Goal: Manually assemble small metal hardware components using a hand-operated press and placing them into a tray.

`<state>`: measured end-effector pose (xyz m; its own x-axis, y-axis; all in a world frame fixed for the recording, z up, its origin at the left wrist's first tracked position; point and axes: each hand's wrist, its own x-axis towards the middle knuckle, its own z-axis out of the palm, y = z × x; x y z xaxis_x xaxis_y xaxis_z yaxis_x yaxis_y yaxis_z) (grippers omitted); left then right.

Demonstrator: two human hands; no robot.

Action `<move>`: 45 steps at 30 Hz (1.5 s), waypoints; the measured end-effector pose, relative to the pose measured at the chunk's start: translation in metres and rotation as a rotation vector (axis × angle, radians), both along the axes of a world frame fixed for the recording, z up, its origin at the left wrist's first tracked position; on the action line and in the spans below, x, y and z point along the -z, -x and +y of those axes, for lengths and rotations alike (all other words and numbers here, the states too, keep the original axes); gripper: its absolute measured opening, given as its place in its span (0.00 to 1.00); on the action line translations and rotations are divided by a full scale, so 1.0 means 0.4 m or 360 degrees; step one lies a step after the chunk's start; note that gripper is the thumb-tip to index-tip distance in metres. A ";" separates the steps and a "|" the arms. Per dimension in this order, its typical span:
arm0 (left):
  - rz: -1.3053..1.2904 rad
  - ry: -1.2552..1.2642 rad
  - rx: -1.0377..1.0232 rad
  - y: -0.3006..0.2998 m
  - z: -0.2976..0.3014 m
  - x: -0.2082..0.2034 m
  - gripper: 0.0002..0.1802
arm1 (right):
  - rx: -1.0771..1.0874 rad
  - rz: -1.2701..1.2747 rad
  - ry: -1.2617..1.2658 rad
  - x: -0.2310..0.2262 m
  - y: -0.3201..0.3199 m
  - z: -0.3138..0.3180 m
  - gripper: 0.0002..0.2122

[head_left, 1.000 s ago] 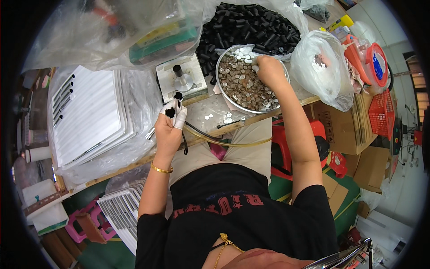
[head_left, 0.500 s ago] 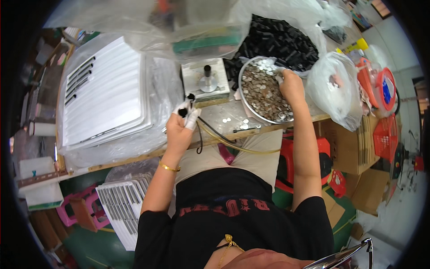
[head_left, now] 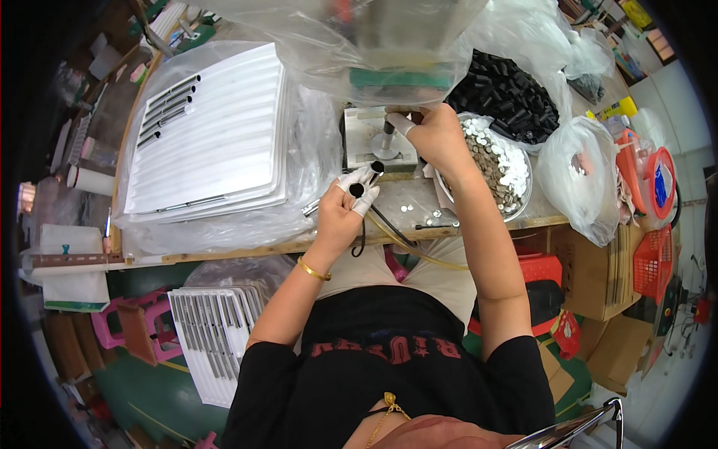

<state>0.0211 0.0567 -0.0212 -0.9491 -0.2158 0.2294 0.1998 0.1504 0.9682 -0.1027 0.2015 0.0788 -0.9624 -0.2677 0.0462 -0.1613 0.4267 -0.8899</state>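
My left hand [head_left: 342, 217], with white coverings on its fingers, is closed around two slim metal tubes [head_left: 359, 188] with dark open ends. My right hand [head_left: 440, 140] has its covered fingertips together at the top of a dark upright post [head_left: 387, 135]; what they pinch, if anything, is too small to make out. The post rises from a round silver disc [head_left: 386, 147] on a metal block [head_left: 355, 141]. Beside my right wrist stands a round metal bowl [head_left: 529, 196] of small silver discs [head_left: 486, 153].
White grooved trays [head_left: 213, 142] with several tubes lie stacked on the left. Black cylindrical pieces [head_left: 508, 97] fill a bag behind the bowl. A clear plastic bag [head_left: 572, 179] sits to the right. Cables [head_left: 396, 232] hang at the table's front edge. More filled trays [head_left: 213, 329] stand below.
My right hand has left the bowl of discs and moved left to the upright post. My left hand still holds the tubes. The whole view has shifted a little.
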 end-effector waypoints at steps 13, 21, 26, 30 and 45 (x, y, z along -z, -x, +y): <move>-0.0233 0.0004 0.0032 0.003 -0.024 0.012 0.14 | -0.0014 0.0417 0.0079 0.045 0.000 -0.013 0.09; -0.0543 -0.0575 0.0400 0.016 -0.016 -0.057 0.13 | -0.0202 0.1280 -0.0211 0.024 -0.081 0.061 0.14; -0.0722 -0.0596 0.0684 0.011 -0.019 -0.096 0.15 | -0.0648 0.1776 -0.0583 0.059 -0.124 0.081 0.17; -0.0596 -0.0617 0.0549 0.038 -0.018 -0.074 0.15 | -0.0308 0.1833 -0.0490 0.109 -0.085 0.133 0.22; 0.0380 0.1488 -0.0259 0.203 0.003 -0.010 0.16 | 0.0175 0.0063 0.1481 0.148 -0.038 -0.017 0.15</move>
<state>-0.0602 0.0580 -0.0173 -0.8303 0.0263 0.5567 0.2837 0.8797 0.3815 -0.0875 0.1946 0.0198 -0.9733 -0.0144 0.2293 -0.1998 -0.4395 -0.8757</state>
